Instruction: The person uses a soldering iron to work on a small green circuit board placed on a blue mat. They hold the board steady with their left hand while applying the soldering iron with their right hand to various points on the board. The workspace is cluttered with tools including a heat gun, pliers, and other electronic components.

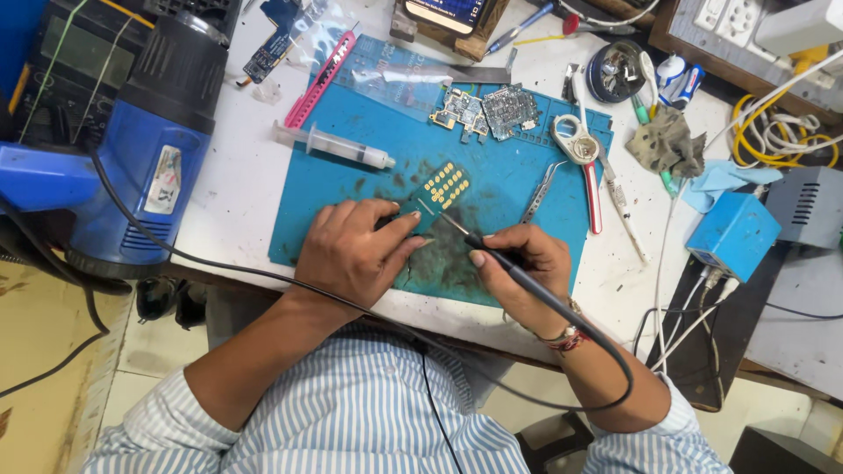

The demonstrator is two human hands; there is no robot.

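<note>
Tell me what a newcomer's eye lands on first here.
The two hands at the centre: the right hand holds a soldering iron to a small yellow-padded board that the left hand steadies on the blue mat. A big blue heat gun looms at the left edge.

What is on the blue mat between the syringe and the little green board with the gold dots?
Nothing. In the head view, the stretch of blue mat between the syringe and the small green board is bare, apart from dark stains.
</note>
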